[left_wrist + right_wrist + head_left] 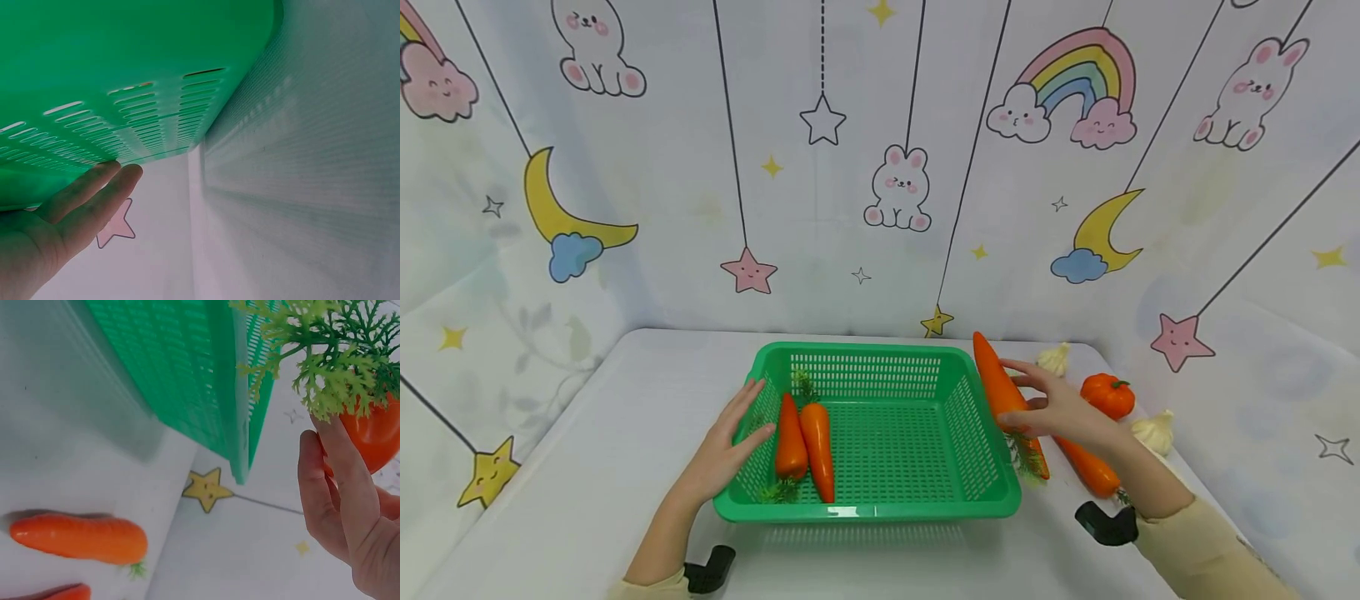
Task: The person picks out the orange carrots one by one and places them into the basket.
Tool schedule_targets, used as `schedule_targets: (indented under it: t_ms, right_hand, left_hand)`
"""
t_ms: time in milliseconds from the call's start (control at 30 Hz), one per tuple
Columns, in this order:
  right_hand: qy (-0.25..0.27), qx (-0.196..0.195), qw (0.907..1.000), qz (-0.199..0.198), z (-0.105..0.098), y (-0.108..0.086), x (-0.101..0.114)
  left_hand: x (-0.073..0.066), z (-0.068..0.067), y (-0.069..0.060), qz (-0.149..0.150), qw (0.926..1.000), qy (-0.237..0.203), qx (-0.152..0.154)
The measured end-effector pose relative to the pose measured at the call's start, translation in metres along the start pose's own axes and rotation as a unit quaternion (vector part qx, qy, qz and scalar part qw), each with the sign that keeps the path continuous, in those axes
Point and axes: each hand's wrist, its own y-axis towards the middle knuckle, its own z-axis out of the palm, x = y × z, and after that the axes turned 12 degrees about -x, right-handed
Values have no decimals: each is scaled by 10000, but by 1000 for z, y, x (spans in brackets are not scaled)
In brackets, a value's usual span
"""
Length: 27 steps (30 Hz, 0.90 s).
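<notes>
A large carrot (995,379) with its leafy end down is gripped by my right hand (1060,408), beside the right rim of a green basket (880,512). In the right wrist view, fingers curl at the carrot (375,437) under green leaves (337,362). My left hand (722,450) lies along the basket's left side, its fingers extended; in the left wrist view the fingertips of that hand (81,212) are against the slotted outer wall (144,112). Two carrots, one (791,442) left of the other (820,446), lie inside at the basket's left.
Right of the basket, a carrot (1086,467) lies on the white table (587,467), and part of another (1039,460) shows below the right hand. An orange pepper (1105,396) and two garlic bulbs (1054,359), (1153,432) sit further right. A patterned cloth (820,208) hangs behind.
</notes>
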Motion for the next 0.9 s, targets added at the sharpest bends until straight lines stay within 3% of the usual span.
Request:
schedule_targets:
  t_ms: [233, 700, 900]
  right_hand:
    - [140, 195, 9996, 171, 13, 13, 15]
    - [131, 766, 9969, -73, 47, 38, 38]
    - [135, 1070, 9942, 48, 65, 48, 45]
  left_hand:
    - [1, 0, 0, -11, 10000, 19, 6]
    - [-1, 0, 0, 17, 10000, -3, 12]
    - [-1, 0, 0, 1, 10000, -10, 18]
